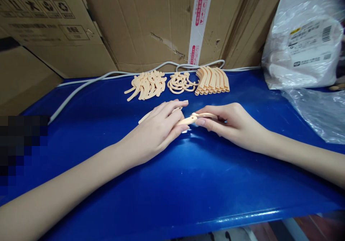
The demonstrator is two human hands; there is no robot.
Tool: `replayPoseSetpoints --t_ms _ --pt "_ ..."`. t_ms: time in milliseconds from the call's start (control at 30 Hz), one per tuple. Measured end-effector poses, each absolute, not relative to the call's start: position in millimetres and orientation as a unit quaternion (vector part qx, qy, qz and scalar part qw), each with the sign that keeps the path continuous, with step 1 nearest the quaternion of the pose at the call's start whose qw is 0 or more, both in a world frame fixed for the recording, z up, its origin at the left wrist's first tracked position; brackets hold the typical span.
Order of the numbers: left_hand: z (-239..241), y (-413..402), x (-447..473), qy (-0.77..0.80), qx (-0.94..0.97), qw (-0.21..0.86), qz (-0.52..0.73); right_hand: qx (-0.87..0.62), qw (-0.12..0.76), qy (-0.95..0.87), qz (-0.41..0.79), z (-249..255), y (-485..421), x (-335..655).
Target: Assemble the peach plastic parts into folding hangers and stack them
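My left hand [164,122] is closed over a cream-coloured plastic strip [188,121] with a small hole near its end. Part of another flat cream piece [145,117] shows past the far side of this hand. Between the thumb and fingers of my right hand [229,122] is a thin curved cream piece [206,115]. Its tip meets the holed end of the strip. Behind the hands lie a loose heap of curved flat pieces [148,84], a small pile of curved rings [180,82] and a neat row of bent hollow pieces [212,81].
The blue tabletop [183,190] spreads under both hands. Cardboard boxes [151,21] stand along the back, with a white cable [107,76] running before them. A clear plastic bag [304,43] with a label sits at the back right.
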State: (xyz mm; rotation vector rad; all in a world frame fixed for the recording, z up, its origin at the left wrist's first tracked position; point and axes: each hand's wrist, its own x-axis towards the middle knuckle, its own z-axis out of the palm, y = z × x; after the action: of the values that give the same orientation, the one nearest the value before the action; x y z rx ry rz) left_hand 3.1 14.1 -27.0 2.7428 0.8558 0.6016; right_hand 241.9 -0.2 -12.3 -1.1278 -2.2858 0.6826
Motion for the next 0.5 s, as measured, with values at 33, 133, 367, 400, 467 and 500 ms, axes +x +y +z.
replayPoseSetpoints --t_ms 33,133,367,400,467,500 --pt "-27.3 14.3 3.3 0.29 0.93 0.101 0.204 -0.417 0.25 -0.837 0.25 -12.5 -0.4 242.0" --pt "-27.9 15.1 4.3 0.289 0.93 0.095 0.207 -0.423 0.253 -0.835 0.245 -13.0 -1.1 242.9" --pt "-29.3 15.5 4.6 0.288 0.93 0.089 0.212 -0.404 0.256 -0.849 0.223 -13.1 -0.9 243.3" --pt "-29.4 15.5 4.5 0.289 0.929 0.089 0.212 -0.397 0.258 -0.853 0.219 -12.9 -0.6 243.0" --pt "-29.4 15.6 4.3 0.288 0.93 0.088 0.212 -0.383 0.26 -0.861 0.212 -12.7 -0.1 242.2" --pt "-29.3 15.6 4.2 0.287 0.93 0.088 0.212 -0.377 0.262 -0.863 0.209 -12.7 0.0 241.9"
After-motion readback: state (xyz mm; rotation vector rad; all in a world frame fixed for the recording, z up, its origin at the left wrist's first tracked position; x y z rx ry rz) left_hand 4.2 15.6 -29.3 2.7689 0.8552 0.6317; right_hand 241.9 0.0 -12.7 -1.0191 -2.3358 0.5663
